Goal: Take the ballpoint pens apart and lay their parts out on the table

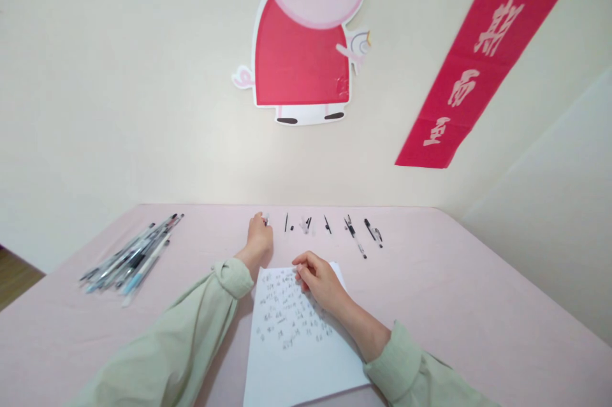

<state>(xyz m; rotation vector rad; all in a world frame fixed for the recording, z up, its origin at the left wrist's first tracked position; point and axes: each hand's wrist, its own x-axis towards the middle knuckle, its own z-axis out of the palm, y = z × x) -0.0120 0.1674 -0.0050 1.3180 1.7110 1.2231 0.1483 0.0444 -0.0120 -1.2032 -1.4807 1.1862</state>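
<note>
My left hand (259, 236) reaches to the far side of the table, its fingers closed together. A small pale and dark piece (266, 220) shows at its fingertips, too small to name. Over the top of a handwritten sheet of paper (282, 362) rests my right hand (321, 278), its fingers curled in; what they hold, if anything, is hidden. Right of my left hand lie taken-apart pen pieces in a row: a thin black refill (286, 222), small clear and black parts (306, 224), another dark refill (327, 224), a long pen (356, 238) and more black pieces (373, 233).
A pile of several pens (136, 257) lies at the left of the pink-covered table (454, 305). Behind the table rises a pale wall (143, 75) with a cartoon pig cutout (303, 62) and a red banner (492, 56).
</note>
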